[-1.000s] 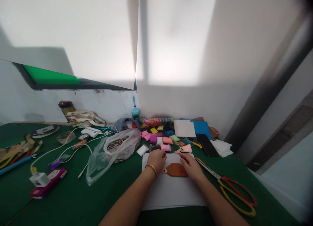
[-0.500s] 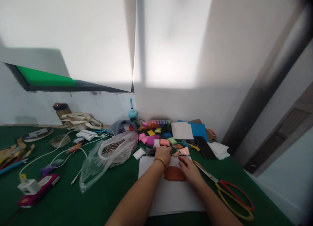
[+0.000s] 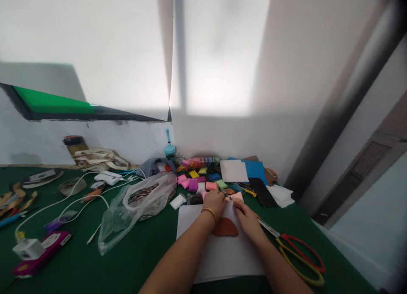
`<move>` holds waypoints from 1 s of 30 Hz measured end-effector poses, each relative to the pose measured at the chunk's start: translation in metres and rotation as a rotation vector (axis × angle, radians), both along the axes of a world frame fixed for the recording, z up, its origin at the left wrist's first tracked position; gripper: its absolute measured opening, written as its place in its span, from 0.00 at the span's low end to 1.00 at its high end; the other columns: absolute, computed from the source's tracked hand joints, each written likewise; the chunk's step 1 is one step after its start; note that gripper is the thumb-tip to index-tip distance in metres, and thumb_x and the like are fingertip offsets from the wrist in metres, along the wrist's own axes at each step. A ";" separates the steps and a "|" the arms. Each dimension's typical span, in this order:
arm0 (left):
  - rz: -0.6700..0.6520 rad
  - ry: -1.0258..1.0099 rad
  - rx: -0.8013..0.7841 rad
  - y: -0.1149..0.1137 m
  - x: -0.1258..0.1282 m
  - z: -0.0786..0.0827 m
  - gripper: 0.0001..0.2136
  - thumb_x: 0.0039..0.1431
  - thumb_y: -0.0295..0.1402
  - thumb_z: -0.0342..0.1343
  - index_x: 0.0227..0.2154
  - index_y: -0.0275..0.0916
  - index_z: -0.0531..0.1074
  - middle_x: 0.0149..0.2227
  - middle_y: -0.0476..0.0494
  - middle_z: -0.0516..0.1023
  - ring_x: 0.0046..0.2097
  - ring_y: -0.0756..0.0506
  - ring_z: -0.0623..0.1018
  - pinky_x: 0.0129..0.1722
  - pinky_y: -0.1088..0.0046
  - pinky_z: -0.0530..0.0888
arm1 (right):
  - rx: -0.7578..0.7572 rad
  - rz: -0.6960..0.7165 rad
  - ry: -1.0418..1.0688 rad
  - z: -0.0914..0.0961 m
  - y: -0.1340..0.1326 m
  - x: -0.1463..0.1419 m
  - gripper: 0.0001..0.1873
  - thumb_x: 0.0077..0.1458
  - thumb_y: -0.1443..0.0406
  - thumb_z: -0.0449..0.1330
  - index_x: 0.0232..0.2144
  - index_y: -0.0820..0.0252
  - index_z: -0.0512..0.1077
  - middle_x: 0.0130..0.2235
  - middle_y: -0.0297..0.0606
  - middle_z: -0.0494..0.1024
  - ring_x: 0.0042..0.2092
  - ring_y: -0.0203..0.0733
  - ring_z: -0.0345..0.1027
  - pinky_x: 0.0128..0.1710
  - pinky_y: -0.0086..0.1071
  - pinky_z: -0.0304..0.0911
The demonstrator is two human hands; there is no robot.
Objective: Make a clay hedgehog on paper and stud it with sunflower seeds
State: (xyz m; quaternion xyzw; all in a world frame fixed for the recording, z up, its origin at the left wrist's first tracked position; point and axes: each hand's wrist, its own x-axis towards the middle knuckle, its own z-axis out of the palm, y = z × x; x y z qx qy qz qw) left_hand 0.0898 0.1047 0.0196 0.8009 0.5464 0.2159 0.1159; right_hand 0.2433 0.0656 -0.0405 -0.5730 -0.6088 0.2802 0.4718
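Note:
A half-round, flat brown clay piece (image 3: 225, 228) rests on white paper (image 3: 233, 262) between my wrists. My left hand (image 3: 215, 202), with a yellow band at its wrist, reaches over the paper's far edge. Its fingers are curled, and what they hold is hidden. Opposite it, my right hand (image 3: 246, 215) has thumb and fingers drawn together beside a peach-coloured clay packet (image 3: 237, 196). The fingertips of both hands lie close together, and the small thing between them is too blurred to name.
Coloured clay packets (image 3: 211, 186) lie beyond my hands. Large scissors (image 3: 281, 236) with red and yellow handles lie to the right, near a black phone (image 3: 262, 192) and white tissues (image 3: 281, 195). A clear plastic bag (image 3: 136, 200), white cables and a magenta power strip (image 3: 43, 253) occupy the left.
The view has shifted slightly, so things sit a little further left. My two hands have come closer together beyond the brown piece, fingertips nearly meeting.

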 end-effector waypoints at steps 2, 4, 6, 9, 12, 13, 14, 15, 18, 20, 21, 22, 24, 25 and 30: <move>-0.008 -0.064 -0.036 -0.001 -0.008 0.000 0.12 0.59 0.38 0.47 0.34 0.39 0.73 0.35 0.40 0.75 0.41 0.43 0.73 0.41 0.67 0.64 | -0.001 0.009 0.019 -0.002 0.001 0.000 0.22 0.53 0.61 0.49 0.49 0.60 0.66 0.51 0.44 0.72 0.52 0.45 0.66 0.52 0.41 0.61; -0.015 -0.134 -0.074 -0.003 -0.016 -0.001 0.12 0.60 0.40 0.46 0.34 0.39 0.72 0.33 0.43 0.76 0.37 0.46 0.74 0.36 0.71 0.66 | 0.004 0.025 -0.003 -0.002 0.002 -0.001 0.23 0.52 0.61 0.50 0.50 0.59 0.66 0.51 0.44 0.71 0.52 0.46 0.65 0.53 0.43 0.60; -0.025 -0.192 -0.107 -0.008 -0.023 -0.002 0.12 0.60 0.39 0.46 0.34 0.38 0.70 0.32 0.45 0.77 0.33 0.48 0.75 0.32 0.74 0.67 | 0.018 0.044 -0.030 0.001 0.000 -0.004 0.23 0.52 0.61 0.51 0.50 0.58 0.66 0.52 0.43 0.70 0.53 0.47 0.64 0.53 0.44 0.59; -0.057 -0.380 -0.192 -0.020 -0.028 -0.001 0.11 0.57 0.39 0.50 0.33 0.36 0.68 0.29 0.46 0.76 0.30 0.50 0.75 0.29 0.77 0.68 | 0.027 0.093 0.002 0.014 -0.008 -0.012 0.23 0.52 0.59 0.53 0.50 0.57 0.66 0.51 0.44 0.70 0.51 0.48 0.65 0.49 0.42 0.63; -0.131 -0.799 -0.343 -0.038 -0.031 0.005 0.13 0.48 0.41 0.59 0.28 0.35 0.67 0.26 0.47 0.73 0.28 0.49 0.74 0.27 0.76 0.68 | -0.012 0.195 0.122 0.033 -0.020 -0.024 0.25 0.52 0.55 0.54 0.51 0.58 0.65 0.45 0.42 0.74 0.46 0.46 0.69 0.45 0.39 0.65; -0.154 -0.883 -0.381 -0.044 -0.033 0.007 0.14 0.46 0.41 0.60 0.27 0.35 0.67 0.25 0.48 0.73 0.27 0.50 0.73 0.27 0.76 0.68 | -0.023 0.218 0.159 0.040 -0.024 -0.028 0.24 0.52 0.53 0.55 0.49 0.59 0.66 0.43 0.42 0.75 0.44 0.46 0.69 0.44 0.38 0.65; -0.164 -0.926 -0.419 -0.050 -0.035 0.009 0.14 0.45 0.41 0.61 0.27 0.35 0.67 0.24 0.49 0.72 0.26 0.50 0.72 0.26 0.76 0.67 | -0.028 0.226 0.185 0.046 -0.029 -0.031 0.23 0.51 0.52 0.56 0.45 0.59 0.69 0.41 0.41 0.76 0.42 0.46 0.70 0.43 0.37 0.64; -0.164 -0.956 -0.450 -0.056 -0.038 0.011 0.15 0.44 0.41 0.61 0.27 0.35 0.68 0.23 0.49 0.72 0.26 0.51 0.72 0.26 0.76 0.67 | -0.032 0.232 0.204 0.051 -0.033 -0.034 0.22 0.50 0.51 0.56 0.41 0.60 0.71 0.38 0.41 0.77 0.41 0.46 0.70 0.42 0.36 0.64; -0.159 -1.018 -0.476 -0.069 -0.047 0.009 0.17 0.41 0.38 0.64 0.32 0.34 0.70 0.25 0.49 0.73 0.28 0.50 0.72 0.28 0.76 0.67 | -0.039 0.261 0.219 0.061 -0.042 -0.043 0.19 0.49 0.51 0.58 0.33 0.60 0.72 0.33 0.38 0.77 0.36 0.44 0.69 0.37 0.33 0.63; -0.129 -0.999 -0.420 -0.075 -0.051 0.005 0.16 0.43 0.38 0.63 0.34 0.35 0.71 0.26 0.48 0.73 0.29 0.50 0.72 0.28 0.76 0.67 | -0.056 0.289 0.210 0.061 -0.047 -0.047 0.17 0.50 0.52 0.56 0.29 0.59 0.71 0.29 0.35 0.75 0.32 0.41 0.68 0.32 0.30 0.62; -0.112 -0.967 -0.383 -0.078 -0.053 0.002 0.14 0.45 0.38 0.61 0.33 0.35 0.72 0.26 0.48 0.74 0.29 0.50 0.72 0.28 0.76 0.67 | -0.072 0.301 0.207 0.060 -0.049 -0.050 0.16 0.51 0.52 0.56 0.28 0.59 0.70 0.26 0.34 0.73 0.30 0.39 0.67 0.30 0.29 0.61; -0.100 -0.924 -0.341 -0.081 -0.055 0.001 0.12 0.48 0.39 0.59 0.31 0.35 0.72 0.26 0.47 0.74 0.29 0.49 0.72 0.29 0.76 0.67 | -0.096 0.307 0.215 0.059 -0.050 -0.053 0.16 0.52 0.52 0.55 0.26 0.59 0.70 0.24 0.33 0.72 0.28 0.38 0.65 0.28 0.29 0.60; -0.077 -0.808 -0.243 -0.087 -0.057 -0.001 0.10 0.52 0.39 0.55 0.29 0.36 0.74 0.28 0.46 0.75 0.30 0.48 0.72 0.30 0.74 0.67 | -0.148 0.315 0.263 0.056 -0.052 -0.057 0.16 0.52 0.53 0.54 0.25 0.59 0.68 0.22 0.31 0.70 0.26 0.36 0.64 0.27 0.28 0.59; -0.067 -0.740 -0.183 -0.089 -0.059 -0.001 0.10 0.54 0.38 0.54 0.29 0.37 0.74 0.28 0.45 0.75 0.31 0.48 0.72 0.31 0.74 0.67 | -0.172 0.321 0.298 0.055 -0.053 -0.060 0.15 0.52 0.53 0.55 0.25 0.59 0.68 0.23 0.31 0.70 0.27 0.36 0.64 0.27 0.28 0.60; -0.096 -0.411 0.130 -0.101 -0.063 0.004 0.07 0.55 0.30 0.51 0.31 0.39 0.74 0.31 0.45 0.76 0.36 0.46 0.71 0.37 0.71 0.65 | -0.322 0.407 0.482 0.055 -0.053 -0.065 0.14 0.48 0.54 0.59 0.30 0.60 0.69 0.25 0.31 0.71 0.29 0.36 0.65 0.30 0.30 0.62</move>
